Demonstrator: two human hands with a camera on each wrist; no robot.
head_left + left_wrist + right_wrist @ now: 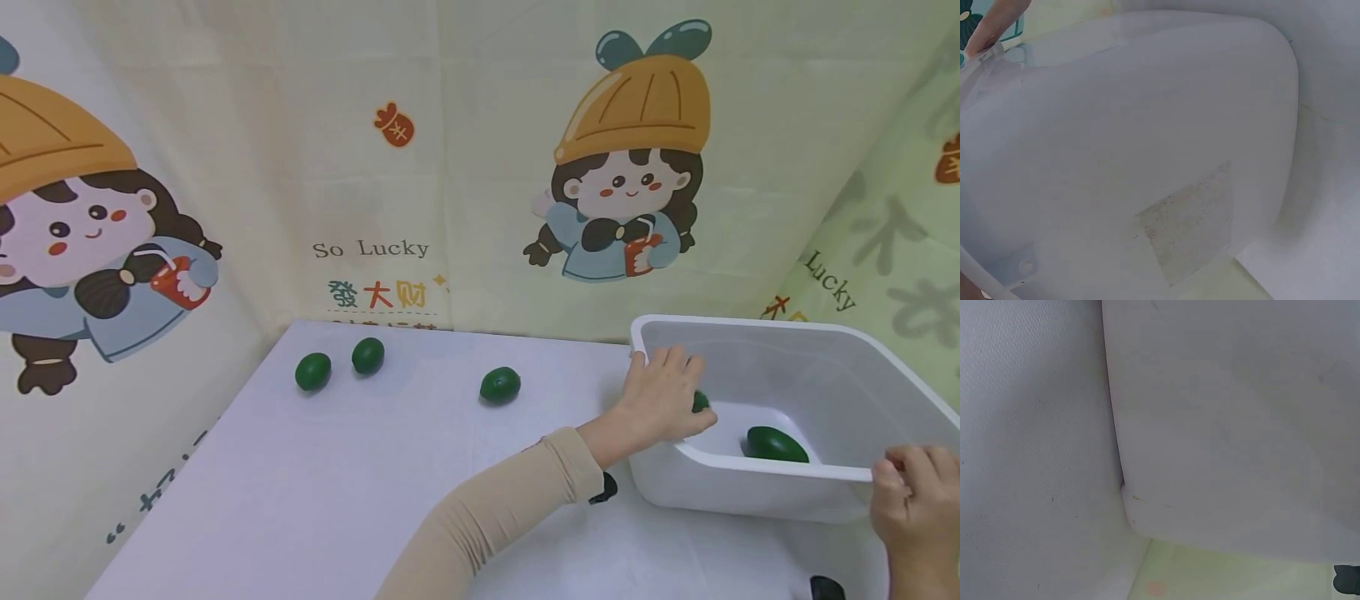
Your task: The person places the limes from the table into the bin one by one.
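Cartoon-printed cloth backs the white table (315,492), where the left hand (660,400) curls round a green avocado (700,402) just over the left rim of the white bin (787,483), and the right hand (915,500) grips the bin's near rim at its right corner. Another avocado (776,444) lies inside the bin, while three avocados (367,356) sit well apart near the table's far edge. Only the head view shows these; both wrist views show just the bin's bare wall (1147,125).

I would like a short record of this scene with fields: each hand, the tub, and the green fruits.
left hand: over the tub's left rim, its grip around a green fruit
right hand: holds the near rim of the tub
tub: white, on the table, one dark green fruit lies inside
fruits on table: three, far left, next to it, middle
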